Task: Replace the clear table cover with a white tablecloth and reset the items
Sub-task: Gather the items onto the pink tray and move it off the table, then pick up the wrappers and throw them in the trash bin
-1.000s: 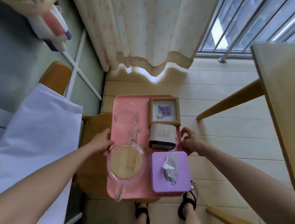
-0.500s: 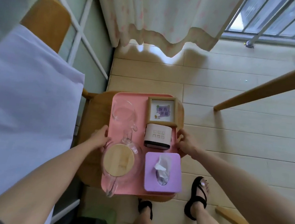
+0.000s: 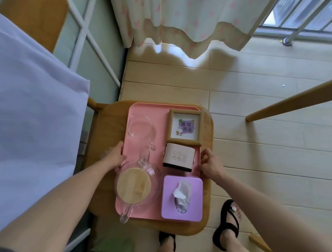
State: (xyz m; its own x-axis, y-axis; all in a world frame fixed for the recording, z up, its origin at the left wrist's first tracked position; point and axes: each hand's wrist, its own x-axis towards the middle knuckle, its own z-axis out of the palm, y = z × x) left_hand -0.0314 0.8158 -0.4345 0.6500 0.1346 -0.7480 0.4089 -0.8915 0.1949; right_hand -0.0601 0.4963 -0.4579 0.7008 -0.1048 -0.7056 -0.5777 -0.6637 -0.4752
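A pink tray rests on a wooden chair seat. It carries a glass teapot with a bamboo lid, a clear glass pitcher, a framed picture, a small white box with square buttons and a purple tissue box. My left hand grips the tray's left edge beside the teapot. My right hand grips the right edge beside the white box. A white tablecloth hangs over a chair back at the left.
A slanted wooden table leg crosses the pale plank floor at the right. A floral curtain hangs at the back, with window bars to its right. My sandalled feet stand just in front of the chair.
The view has tilted down and to the left, so the table top has left the frame. The tray stays over the chair seat and both hands keep hold of its edges.
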